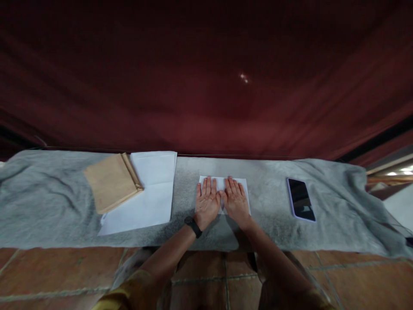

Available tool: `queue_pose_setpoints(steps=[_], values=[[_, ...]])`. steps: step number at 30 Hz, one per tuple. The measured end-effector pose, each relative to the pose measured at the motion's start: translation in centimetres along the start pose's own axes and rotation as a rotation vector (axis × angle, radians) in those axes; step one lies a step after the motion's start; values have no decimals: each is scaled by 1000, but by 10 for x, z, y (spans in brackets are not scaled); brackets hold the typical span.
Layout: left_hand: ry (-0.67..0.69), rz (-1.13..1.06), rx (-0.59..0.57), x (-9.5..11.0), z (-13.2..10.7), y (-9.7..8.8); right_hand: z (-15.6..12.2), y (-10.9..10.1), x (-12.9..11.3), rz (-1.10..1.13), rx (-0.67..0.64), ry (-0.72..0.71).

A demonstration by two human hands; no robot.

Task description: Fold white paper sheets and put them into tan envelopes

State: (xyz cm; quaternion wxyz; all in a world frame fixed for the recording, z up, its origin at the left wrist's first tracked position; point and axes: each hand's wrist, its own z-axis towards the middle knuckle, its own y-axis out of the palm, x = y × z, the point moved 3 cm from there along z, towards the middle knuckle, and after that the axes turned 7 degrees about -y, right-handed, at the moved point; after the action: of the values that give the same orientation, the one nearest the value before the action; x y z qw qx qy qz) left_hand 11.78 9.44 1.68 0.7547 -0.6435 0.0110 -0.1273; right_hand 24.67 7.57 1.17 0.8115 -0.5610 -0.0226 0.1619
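Note:
A small white sheet of paper [220, 183] lies flat on the grey cloth in the middle. My left hand [207, 202] presses palm down on its left half, fingers stretched forward and a dark watch on the wrist. On the right half rests my right hand [235, 200], also flat with fingers extended. The two thumbs nearly meet at the middle of the paper. Most of the sheet is hidden beneath the hands, so I cannot tell whether it is folded.
A grey cloth [267, 189] covers the long narrow surface. To the left, brown paper bags or envelopes [111, 183] overlap larger white sheets [155, 198]. A phone in a lilac case [301, 200] lies to the right. Dark red fabric [206, 94] hangs behind; tiled floor [58, 271] is below.

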Motion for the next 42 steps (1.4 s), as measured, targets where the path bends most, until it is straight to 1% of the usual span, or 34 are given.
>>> queue_pose_setpoints(steps=[5, 9, 12, 16, 22, 24, 26, 28, 30, 31, 33, 35, 38, 42], values=[[-71, -18, 18, -16, 7, -10, -3, 0, 9, -31, 21, 42], [-81, -62, 15, -30, 25, -24, -3, 0, 11, -34, 22, 26], [-85, -104, 22, -37, 40, -29, -2, 1, 12, -32, 18, 27], [-80, -132, 55, -40, 50, -28, -3, 0, 12, -30, 17, 20], [-71, -130, 71, -47, 52, -27, -3, -1, 11, -36, 8, 26], [-97, -87, 79, -45, 49, -29, -3, -1, 11, -40, 1, 30], [-96, -44, 108, -38, 44, -31, -2, -1, 11, -45, -6, 29], [8, -33, 123, -24, 36, -31, -2, -1, 12, -47, -13, 32], [150, -52, 87, -8, 26, -27, -1, -2, 13, -45, -29, 37], [180, -63, 55, -2, 22, -24, 0, -2, 12, -43, -39, 39], [177, -70, -9, 6, 16, -18, 1, -2, 8, -36, -55, 29], [158, -60, -49, 9, 12, -12, 2, -2, 2, -17, -61, -1], [155, -41, -67, 8, 11, -7, 2, -1, -7, 17, -63, -39], [123, -40, -58, 3, 12, -3, -1, -1, -6, 14, -61, -23]])
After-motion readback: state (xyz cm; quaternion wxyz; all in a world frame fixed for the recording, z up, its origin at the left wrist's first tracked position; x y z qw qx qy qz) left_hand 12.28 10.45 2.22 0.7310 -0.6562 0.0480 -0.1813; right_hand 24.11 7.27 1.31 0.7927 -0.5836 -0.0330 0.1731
